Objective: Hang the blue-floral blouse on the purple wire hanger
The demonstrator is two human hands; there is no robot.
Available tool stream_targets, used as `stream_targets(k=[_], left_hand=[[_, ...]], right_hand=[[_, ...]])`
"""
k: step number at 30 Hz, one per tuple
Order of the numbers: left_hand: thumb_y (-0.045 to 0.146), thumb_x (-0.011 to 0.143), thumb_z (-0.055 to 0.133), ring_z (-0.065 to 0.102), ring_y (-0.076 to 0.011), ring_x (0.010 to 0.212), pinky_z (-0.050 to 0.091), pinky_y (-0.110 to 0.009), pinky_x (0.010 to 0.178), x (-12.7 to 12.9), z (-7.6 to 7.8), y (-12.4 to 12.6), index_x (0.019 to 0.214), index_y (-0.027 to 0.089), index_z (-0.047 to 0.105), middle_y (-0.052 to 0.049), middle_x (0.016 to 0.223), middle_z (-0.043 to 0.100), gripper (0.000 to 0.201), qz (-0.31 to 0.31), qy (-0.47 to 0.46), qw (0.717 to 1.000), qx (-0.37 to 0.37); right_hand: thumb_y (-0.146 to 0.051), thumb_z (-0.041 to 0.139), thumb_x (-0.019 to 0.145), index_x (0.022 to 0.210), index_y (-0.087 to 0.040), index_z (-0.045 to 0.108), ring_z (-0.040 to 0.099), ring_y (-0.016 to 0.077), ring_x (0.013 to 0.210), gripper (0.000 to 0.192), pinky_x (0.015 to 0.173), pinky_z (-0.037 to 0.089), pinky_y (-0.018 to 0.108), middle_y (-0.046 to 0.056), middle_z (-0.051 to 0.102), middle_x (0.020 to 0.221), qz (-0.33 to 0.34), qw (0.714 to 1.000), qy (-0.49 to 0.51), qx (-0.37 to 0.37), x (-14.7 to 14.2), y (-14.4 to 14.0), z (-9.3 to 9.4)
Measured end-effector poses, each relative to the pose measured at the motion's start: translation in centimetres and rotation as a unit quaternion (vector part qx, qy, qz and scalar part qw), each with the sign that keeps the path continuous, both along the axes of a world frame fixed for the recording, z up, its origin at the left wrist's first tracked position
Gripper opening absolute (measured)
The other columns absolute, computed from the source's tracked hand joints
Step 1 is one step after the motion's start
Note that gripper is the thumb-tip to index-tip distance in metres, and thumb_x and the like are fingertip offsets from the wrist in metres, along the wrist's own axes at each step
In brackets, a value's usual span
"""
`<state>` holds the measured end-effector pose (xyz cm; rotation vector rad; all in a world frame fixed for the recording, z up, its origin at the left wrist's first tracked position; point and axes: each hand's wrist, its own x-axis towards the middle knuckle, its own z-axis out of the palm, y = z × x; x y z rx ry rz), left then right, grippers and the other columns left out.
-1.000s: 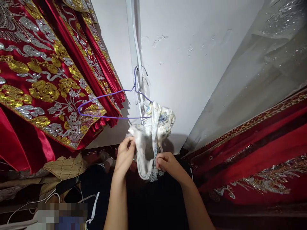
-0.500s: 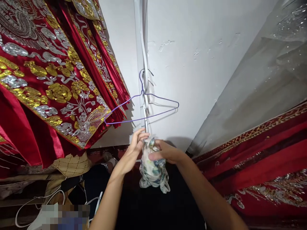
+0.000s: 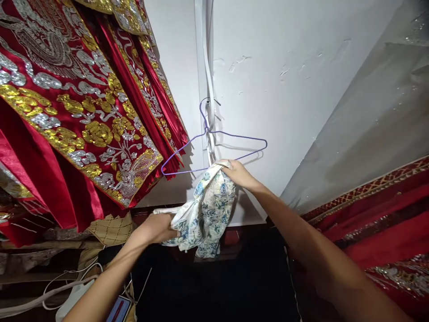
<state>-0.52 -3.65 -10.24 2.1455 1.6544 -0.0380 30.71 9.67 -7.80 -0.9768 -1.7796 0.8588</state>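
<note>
The left grip (image 3: 156, 229) and right grip (image 3: 238, 173) each pinch the floral garment (image 3: 214, 208) stretched between them, with a purple hanger (image 3: 206, 129) above and behind the right grip.

Upper left of the frame: red garment (image 3: 98, 134), satin, embroidered with gold and silver flowers, edged in gold. Top centre: pale strip (image 3: 203, 49), running down a white wall (image 3: 275, 53) with scuffed, flaking marks. Right: sheer greyish covering (image 3: 365, 120), slanting. Lower right: red fabric (image 3: 378, 223) with beaded bands. Lower left: tan cloth (image 3: 112, 230), lattice pattern; white cable (image 3: 31, 306), trailing. Bottom edge, left of centre: device (image 3: 119, 310) with lit screen, partly cropped.
</note>
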Motion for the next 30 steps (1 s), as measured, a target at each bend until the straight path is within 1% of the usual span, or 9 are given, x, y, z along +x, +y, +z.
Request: stream_targets(k=[4, 9, 13, 16, 19, 21, 24, 27, 30], left_hand=[[0.050, 0.093, 0.054, 0.067, -0.0325, 0.114, 0.048, -0.042, 0.101, -2.0, 2.1, 1.8, 0.095, 0.019, 0.076, -0.015, 0.121, 0.073, 0.039, 0.005, -0.079, 0.982, 0.172], [0.049, 0.094, 0.057, 0.057, -0.0342, 0.132, 0.044, -0.047, 0.111, -1.0, 5.5, 3.3, 0.080, 0.019, 0.071, -0.013, 0.143, 0.061, 0.035, -0.008, -0.157, 0.940, 0.304], [0.040, 0.093, 0.061, 0.062, -0.0333, 0.124, 0.051, -0.047, 0.103, 1.6, 7.0, 5.0, 0.068, 0.020, 0.057, -0.014, 0.131, 0.067, 0.032, -0.024, -0.180, 0.918, 0.352], [0.030, 0.092, 0.061, 0.066, -0.0267, 0.117, 0.054, -0.041, 0.096, 2.7, 7.6, 6.8, 0.094, 0.020, 0.062, -0.011, 0.123, 0.069, 0.010, -0.037, -0.267, 0.878, 0.396], [0.024, 0.095, 0.055, 0.069, -0.0215, 0.109, 0.055, -0.036, 0.091, 2.6, 8.4, 7.9, 0.127, 0.021, 0.059, -0.008, 0.116, 0.072, 0.032, -0.020, -0.334, 0.847, 0.414], [0.022, 0.095, 0.053, 0.070, -0.0210, 0.106, 0.054, -0.035, 0.092, 2.3, 9.1, 8.1, 0.125, 0.021, 0.065, -0.007, 0.114, 0.074, 0.032, -0.021, -0.319, 0.852, 0.415], [0.021, 0.095, 0.052, 0.069, -0.0213, 0.103, 0.053, -0.035, 0.093, 2.0, 10.1, 7.9, 0.115, 0.019, 0.071, -0.006, 0.112, 0.074, 0.028, -0.039, -0.285, 0.864, 0.413], [0.021, 0.095, 0.050, 0.067, -0.0214, 0.103, 0.051, -0.034, 0.093, 1.7, 11.2, 7.9, 0.114, 0.020, 0.071, -0.006, 0.110, 0.073, 0.028, -0.030, -0.258, 0.860, 0.439], [0.031, 0.095, 0.054, 0.064, -0.0218, 0.102, 0.047, -0.032, 0.092, 0.8, 12.0, 8.5, 0.101, 0.019, 0.071, -0.007, 0.106, 0.071, 0.022, 0.025, -0.236, 0.847, 0.476]], right_hand=[[-0.032, 0.058, 0.082, 0.080, -0.016, 0.069, 0.065, 0.0211, 0.075, 0.020, 0.069, 0.048, 0.029, 0.003, 0.070, 0.078, -0.061, 0.998, -0.017, 0.002, 2.0, -0.3, 0.0], [-0.031, 0.062, 0.081, 0.079, -0.015, 0.070, 0.067, 0.0241, 0.083, 0.018, 0.072, 0.050, 0.031, 0.006, 0.073, 0.084, -0.041, 0.998, -0.033, -0.017, 2.8, -2.7, 2.3], [-0.028, 0.057, 0.083, 0.083, -0.016, 0.071, 0.069, 0.0235, 0.084, 0.019, 0.075, 0.052, 0.031, 0.006, 0.074, 0.087, 0.004, 0.999, -0.043, -0.012, 2.3, -4.0, 2.8], [-0.026, 0.056, 0.083, 0.096, -0.017, 0.075, 0.070, 0.0253, 0.093, 0.024, 0.082, 0.054, 0.033, 0.007, 0.075, 0.095, 0.029, 0.997, -0.078, 0.009, 2.6, -4.6, 2.4], [-0.023, 0.063, 0.079, 0.133, -0.020, 0.066, 0.068, 0.0282, 0.110, 0.053, 0.095, 0.054, 0.038, 0.010, 0.072, 0.120, -0.085, 0.990, -0.073, 0.090, 4.0, -4.5, 2.2], [-0.023, 0.069, 0.076, 0.151, -0.019, 0.048, 0.067, 0.0297, 0.111, 0.078, 0.095, 0.054, 0.041, 0.013, 0.068, 0.130, -0.215, 0.965, -0.035, 0.147, 5.6, -3.6, 2.4], [-0.028, 0.074, 0.074, 0.139, -0.014, 0.061, 0.069, 0.0332, 0.104, 0.068, 0.087, 0.057, 0.044, 0.014, 0.074, 0.117, -0.288, 0.948, -0.043, 0.131, 8.4, -2.0, 3.7], [-0.035, 0.080, 0.070, 0.099, -0.013, 0.079, 0.071, 0.0346, 0.096, 0.037, 0.081, 0.057, 0.043, 0.012, 0.078, 0.097, -0.191, 0.978, -0.085, -0.011, 11.0, -1.7, 6.1], [-0.039, 0.086, 0.066, 0.092, -0.013, 0.080, 0.073, 0.0301, 0.088, 0.038, 0.079, 0.057, 0.041, 0.012, 0.079, 0.094, -0.042, 0.985, -0.080, -0.147, 13.1, -3.3, 8.9]])
